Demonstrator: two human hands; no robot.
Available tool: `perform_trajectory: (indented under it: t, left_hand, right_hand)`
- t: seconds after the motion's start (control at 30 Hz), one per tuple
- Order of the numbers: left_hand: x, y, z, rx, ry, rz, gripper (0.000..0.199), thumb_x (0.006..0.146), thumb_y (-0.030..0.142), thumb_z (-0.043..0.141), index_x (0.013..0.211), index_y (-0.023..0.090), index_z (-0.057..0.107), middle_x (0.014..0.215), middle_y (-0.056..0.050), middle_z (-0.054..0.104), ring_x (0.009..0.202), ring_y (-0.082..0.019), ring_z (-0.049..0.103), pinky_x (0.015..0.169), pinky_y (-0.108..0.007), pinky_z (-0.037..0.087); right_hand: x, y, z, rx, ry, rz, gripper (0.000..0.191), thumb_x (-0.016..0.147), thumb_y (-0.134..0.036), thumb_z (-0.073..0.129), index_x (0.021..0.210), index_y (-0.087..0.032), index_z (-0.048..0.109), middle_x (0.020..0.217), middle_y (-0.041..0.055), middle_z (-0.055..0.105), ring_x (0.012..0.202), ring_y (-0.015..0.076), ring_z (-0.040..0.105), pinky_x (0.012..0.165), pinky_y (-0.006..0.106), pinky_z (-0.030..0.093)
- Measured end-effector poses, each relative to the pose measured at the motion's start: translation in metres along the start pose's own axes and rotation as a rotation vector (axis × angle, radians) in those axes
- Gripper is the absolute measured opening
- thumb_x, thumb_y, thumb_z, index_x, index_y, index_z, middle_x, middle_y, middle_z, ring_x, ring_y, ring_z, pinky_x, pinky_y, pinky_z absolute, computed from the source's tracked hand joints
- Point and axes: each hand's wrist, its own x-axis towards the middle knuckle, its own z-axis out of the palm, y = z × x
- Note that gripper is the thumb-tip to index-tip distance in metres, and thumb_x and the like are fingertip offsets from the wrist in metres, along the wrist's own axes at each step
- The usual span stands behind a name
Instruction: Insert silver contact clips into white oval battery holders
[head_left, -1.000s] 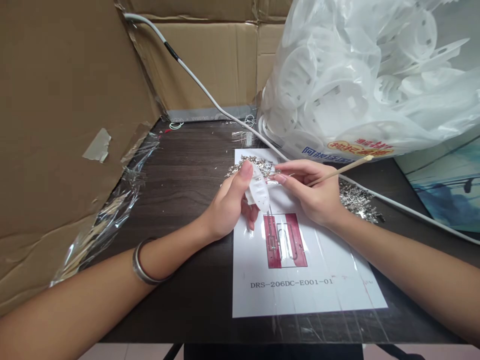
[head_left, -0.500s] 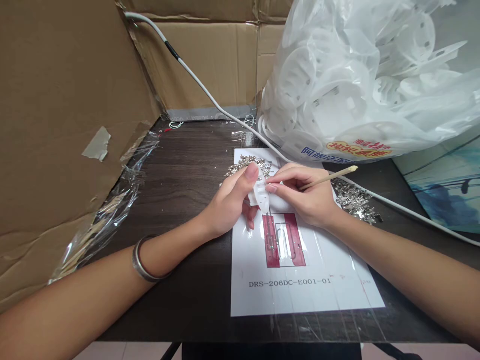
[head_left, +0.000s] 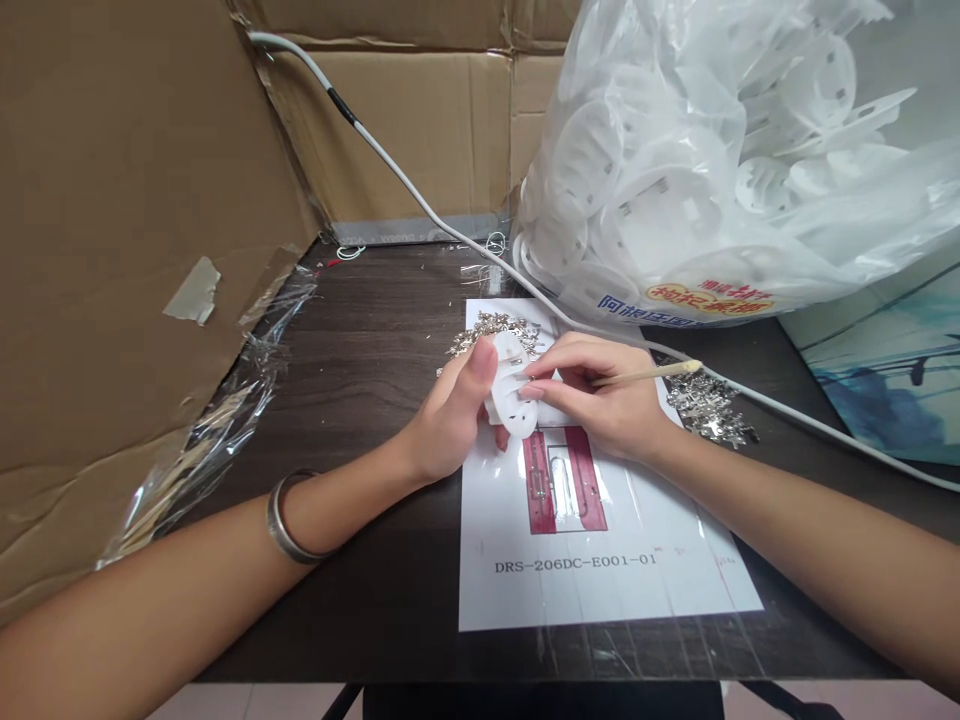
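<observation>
My left hand [head_left: 454, 405] is closed on a white plastic disc [head_left: 516, 412] with slots and raised ribs, its thumb on the near face. The disc is tilted above a printed sheet [head_left: 540, 595]. Against the disc's right side, the thumb and forefinger of my right hand [head_left: 611, 390] are pinched together; a tiny metal bit seems to lie at their tips, too small to make out. A thin wooden stick [head_left: 660, 373] is tucked in the same hand and sticks out to the right.
Small metal parts form one pile [head_left: 491, 330] behind my left hand and another [head_left: 709, 405] right of my right hand. A clear bag of white discs [head_left: 645, 190] bulges at the back right. A white cable [head_left: 397, 165] crosses the desk. Cardboard [head_left: 135, 150] walls the left.
The disc has turned from nearly edge-on so that more of its ribbed face shows. My right fingertips have shifted slightly down and left along with it. The stick has dipped a little.
</observation>
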Motion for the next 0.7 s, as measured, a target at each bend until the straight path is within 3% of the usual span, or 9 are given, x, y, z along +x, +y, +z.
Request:
perform_trajectory:
  t: [0.13,0.23,0.4,0.53,0.7]
  left_hand:
    - [-0.001,0.010,0.005,-0.094,-0.097,-0.077,0.089,0.073,0.104,0.034,0.055,0.019,0.055,0.039,-0.003,0.051,0.031,-0.014,0.050,0.031,-0.025,0.040]
    - [0.001,0.016,0.009,-0.174,-0.155,-0.143,0.090,0.073,0.105,0.025,0.062,0.021,0.056,0.038,-0.001,0.046,0.028,-0.015,0.046,0.030,-0.029,0.041]
    - [0.003,0.021,0.009,-0.170,-0.018,-0.133,0.081,0.087,0.092,0.024,0.073,0.021,0.059,0.048,-0.002,0.048,0.035,-0.013,0.047,0.034,-0.027,0.040]
    - [0.005,0.023,0.008,-0.155,0.073,-0.154,0.084,0.090,0.088,0.011,0.078,0.020,0.059,0.050,-0.001,0.046,0.036,-0.012,0.045,0.037,-0.025,0.039]
    - [0.008,0.024,0.010,-0.140,0.149,-0.153,0.081,0.087,0.093,0.017,0.073,0.022,0.053,0.045,0.002,0.036,0.036,-0.010,0.039,0.036,-0.024,0.037]
  right_hand:
    - [-0.002,-0.002,0.003,-0.001,0.018,-0.139,0.011,0.085,-0.016,0.083,0.090,-0.025,0.088,0.075,0.0012,0.078,0.062,0.0127,0.066,0.055,0.025,0.051]
    - [-0.003,-0.004,0.003,-0.017,0.006,-0.201,0.019,0.089,-0.013,0.079,0.100,-0.025,0.088,0.077,0.0020,0.079,0.065,0.0128,0.070,0.060,0.025,0.055]
    - [-0.004,-0.007,0.001,-0.103,-0.051,-0.171,0.022,0.095,-0.013,0.071,0.106,-0.023,0.086,0.079,0.0028,0.081,0.066,0.0141,0.071,0.063,0.027,0.057]
    - [-0.008,-0.009,-0.001,-0.216,-0.201,-0.244,0.044,0.100,-0.011,0.051,0.138,-0.017,0.071,0.084,0.0015,0.083,0.075,0.0149,0.075,0.072,0.029,0.060]
    - [-0.013,-0.012,-0.002,-0.590,-0.278,-0.182,0.065,0.085,-0.007,0.045,0.148,-0.006,0.060,0.075,-0.0005,0.078,0.055,0.0126,0.064,0.053,0.026,0.048]
